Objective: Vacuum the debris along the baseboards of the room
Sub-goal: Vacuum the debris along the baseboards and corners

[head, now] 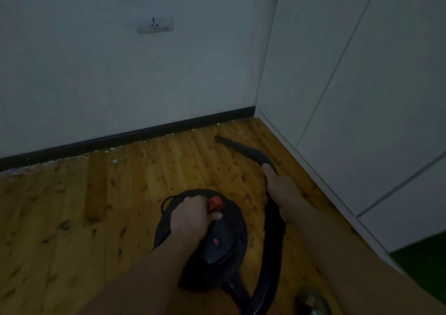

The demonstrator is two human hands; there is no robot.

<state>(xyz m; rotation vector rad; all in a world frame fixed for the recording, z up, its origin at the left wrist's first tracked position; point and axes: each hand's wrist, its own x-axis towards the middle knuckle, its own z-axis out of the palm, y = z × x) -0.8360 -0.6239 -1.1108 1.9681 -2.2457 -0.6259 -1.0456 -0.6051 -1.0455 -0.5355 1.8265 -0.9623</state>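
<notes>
A round black vacuum cleaner (224,247) with a red switch (215,203) sits on the wooden floor near the bottom centre. My left hand (190,215) grips its top handle beside the switch. My right hand (282,189) holds the black hose where it meets the crevice nozzle (237,145). The nozzle tip points up-left and hovers near the floor, short of the black baseboard (149,131). Pale crumbs of debris (144,149) lie scattered along the baseboard and out onto the boards.
A white wall with a power socket (155,23) rises behind the baseboard. White cabinet panels (362,97) form the corner on the right. The hose (268,278) loops behind the vacuum. A shoe (311,300) shows at the bottom edge.
</notes>
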